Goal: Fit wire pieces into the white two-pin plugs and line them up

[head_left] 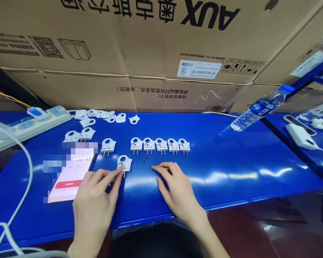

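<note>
My left hand (97, 200) rests on the blue table (231, 161), its fingertips touching a white two-pin plug (124, 163) that lies apart from the others. My right hand (174, 190) lies flat with fingers stretched out, holding nothing. Just beyond its fingertips sits a tiny red wire piece (145, 159). Behind it, several white plugs (160, 145) stand in a neat row, pins toward me. One more plug (108, 146) sits to the left of the row.
A phone (71, 177) showing a timer lies left of my left hand. Loose white plug shells (102, 115) pile at the back left by a power strip (29, 123). Cardboard boxes (156, 53) wall the back. A water bottle (258, 109) lies at right.
</note>
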Tool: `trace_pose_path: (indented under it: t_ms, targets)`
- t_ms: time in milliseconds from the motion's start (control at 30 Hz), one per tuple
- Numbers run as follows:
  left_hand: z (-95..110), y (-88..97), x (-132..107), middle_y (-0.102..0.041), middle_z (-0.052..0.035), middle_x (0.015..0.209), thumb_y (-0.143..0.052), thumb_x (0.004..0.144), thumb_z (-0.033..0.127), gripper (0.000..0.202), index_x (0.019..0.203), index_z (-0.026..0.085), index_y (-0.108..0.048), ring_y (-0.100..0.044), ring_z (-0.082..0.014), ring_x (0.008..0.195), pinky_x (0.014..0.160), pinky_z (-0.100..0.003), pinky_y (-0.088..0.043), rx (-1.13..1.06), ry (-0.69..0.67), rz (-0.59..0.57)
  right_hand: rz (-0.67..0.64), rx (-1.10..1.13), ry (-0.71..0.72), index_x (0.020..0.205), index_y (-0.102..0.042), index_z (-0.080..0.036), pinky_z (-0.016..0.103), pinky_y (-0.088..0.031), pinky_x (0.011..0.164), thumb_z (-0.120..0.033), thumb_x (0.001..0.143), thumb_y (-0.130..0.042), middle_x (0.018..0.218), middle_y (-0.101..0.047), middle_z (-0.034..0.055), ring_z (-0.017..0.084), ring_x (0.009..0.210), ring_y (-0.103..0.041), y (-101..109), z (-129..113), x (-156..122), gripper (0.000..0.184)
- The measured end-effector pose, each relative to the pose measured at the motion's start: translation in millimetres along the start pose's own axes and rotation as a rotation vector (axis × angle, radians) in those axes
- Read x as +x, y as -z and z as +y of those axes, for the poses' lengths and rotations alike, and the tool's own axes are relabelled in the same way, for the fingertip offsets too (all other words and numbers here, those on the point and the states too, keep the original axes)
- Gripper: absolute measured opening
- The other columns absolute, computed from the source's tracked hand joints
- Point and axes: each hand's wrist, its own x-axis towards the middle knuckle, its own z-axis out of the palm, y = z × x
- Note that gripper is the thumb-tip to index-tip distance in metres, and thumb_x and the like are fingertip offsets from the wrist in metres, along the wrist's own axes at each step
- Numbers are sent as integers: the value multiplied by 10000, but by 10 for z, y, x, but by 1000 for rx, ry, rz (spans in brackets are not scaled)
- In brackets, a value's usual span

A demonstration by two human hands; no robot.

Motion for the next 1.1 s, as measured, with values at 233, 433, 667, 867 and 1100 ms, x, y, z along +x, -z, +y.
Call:
trace_pose_path:
  t_ms: [233,433,667,867,1100]
  targets:
    - [4,3,226,-730,-79,915,-411,1053,482,464,1080,207,-784,-586,-284,910,787,-380,-458,39,58,-83,-32,-195,39,1553,-452,-264,390,-580,776,-81,976,-488,1239,-621,107,252,1022,-589,-76,-57,54,607]
    - [-26,-40,327,-706,-91,905,-399,1049,463,475,1127,190,-780,-584,-295,902,786,-394,-470,81,40,-114,-72,-294,36,1559,-454,-284,361,-551,689,-23,901,-534,1147,-611,81,258,987,-583,-136,-144,160,712]
    - [-17,-25,414,-710,-102,910,-408,1040,431,466,1127,175,-787,-582,-318,906,762,-418,-457,101,50,-126,-29,-260,40,1413,-569,-249,349,-534,703,-20,898,-526,1088,-600,63,235,946,-585,-166,-112,126,566]
    - [-36,-18,479,-742,-102,988,-421,1031,423,435,1126,203,-784,-603,-327,952,722,-401,-443,134,71,-166,1,-193,44,1279,-607,-214,360,-537,750,-19,912,-495,1109,-622,77,235,966,-598,-156,-86,84,430]
    - [-23,-29,599,-747,-112,1015,-402,1025,401,443,1124,195,-782,-617,-330,963,770,-422,-463,174,64,-206,27,-116,38,1127,-605,-207,366,-526,783,-87,982,-487,1125,-637,74,234,985,-607,-167,-73,63,223]
